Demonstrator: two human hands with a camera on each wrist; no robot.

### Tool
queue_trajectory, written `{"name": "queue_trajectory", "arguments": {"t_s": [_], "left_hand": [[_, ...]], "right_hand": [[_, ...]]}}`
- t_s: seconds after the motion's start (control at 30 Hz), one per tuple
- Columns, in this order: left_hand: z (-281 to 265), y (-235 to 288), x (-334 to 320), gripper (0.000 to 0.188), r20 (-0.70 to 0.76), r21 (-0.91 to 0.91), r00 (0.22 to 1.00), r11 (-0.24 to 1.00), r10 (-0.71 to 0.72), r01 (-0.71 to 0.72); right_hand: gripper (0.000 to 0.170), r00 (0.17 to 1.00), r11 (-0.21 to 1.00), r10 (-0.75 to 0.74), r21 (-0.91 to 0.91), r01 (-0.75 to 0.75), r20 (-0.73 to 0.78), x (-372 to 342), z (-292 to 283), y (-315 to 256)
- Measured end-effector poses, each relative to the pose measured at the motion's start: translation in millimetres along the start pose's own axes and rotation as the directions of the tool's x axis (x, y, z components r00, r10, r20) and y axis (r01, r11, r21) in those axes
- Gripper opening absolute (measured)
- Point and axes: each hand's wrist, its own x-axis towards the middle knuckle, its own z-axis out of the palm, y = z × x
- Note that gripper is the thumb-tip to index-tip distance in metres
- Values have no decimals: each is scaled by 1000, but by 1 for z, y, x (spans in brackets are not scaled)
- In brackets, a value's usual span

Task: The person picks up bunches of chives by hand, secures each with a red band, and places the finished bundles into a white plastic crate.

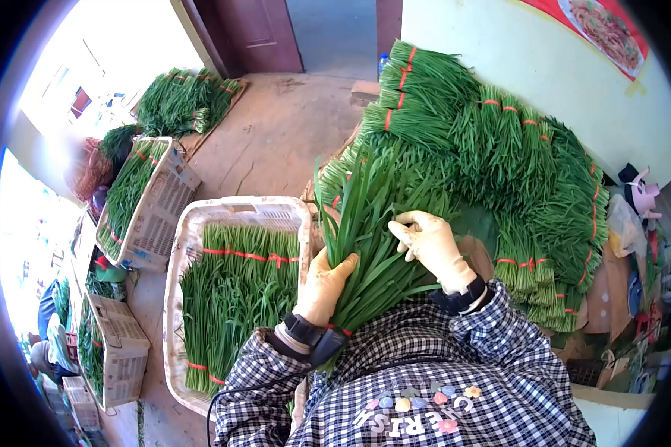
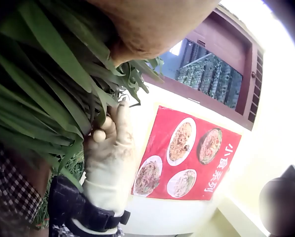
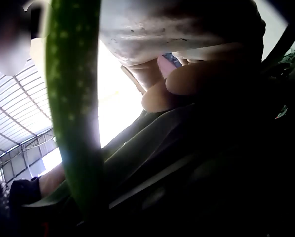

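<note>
Both hands wear pale, stained gloves. My left hand (image 1: 326, 287) grips a large loose bunch of green garlic chives (image 1: 369, 246) in front of the checked jacket, thumb across the leaves. A red tie shows low on the bunch, by the left wrist. At the right side of the bunch is my right hand (image 1: 431, 246), its fingers curled and their tips pinching at the leaf ends. In the left wrist view, the right hand (image 2: 110, 148) meets the leaves with bent fingers. A broad chive leaf (image 3: 76, 98) crosses close to the right wrist camera, beside the curled fingers (image 3: 159, 98).
A white plastic crate (image 1: 175, 298) of red-tied chive bundles stands at the left. Further left are more filled crates (image 1: 156, 231). Tied chive bundles (image 1: 499, 149) are heaped at the right, against the wall. Beyond lie the floor (image 1: 276, 134) and a doorway (image 1: 335, 37).
</note>
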Motion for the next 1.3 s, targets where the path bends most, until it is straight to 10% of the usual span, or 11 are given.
{"name": "queue_trajectory", "arguments": {"t_s": [0.27,0.37,0.4,0.47,0.6,0.73,1.0,1.1,1.3], "left_hand": [[3,8,-3,36,4,16,1000,1000,-13,13],[-8,9,-1,50,80,62,994,996,-68,64],[-11,17,-4,58,110,103,987,989,-121,110],[-22,21,-5,56,86,312,994,950,-63,33],[-46,6,-18,64,99,376,988,915,118,-147],[-48,19,-54,44,220,738,739,387,636,-552],[-33,9,-75,39,393,762,726,242,565,-601],[-38,-1,-74,34,383,772,722,229,576,-592],[-29,-1,-82,29,412,786,684,145,601,-601]], "right_hand": [[19,995,990,84,111,-89,45,-8,-3,-23],[15,953,948,-301,-93,304,43,-59,0,-45],[13,875,859,-472,-170,484,107,-74,-4,-48],[12,356,192,-848,-399,897,393,-85,-9,-62],[18,448,349,-861,-363,864,239,-89,-6,-46],[24,579,512,-790,-303,804,200,-81,-14,-42],[16,641,549,-741,-371,749,200,-71,-6,-45],[20,918,905,-396,-159,395,29,-54,-4,-42],[21,997,999,-39,27,37,70,-12,-22,-4]]}}
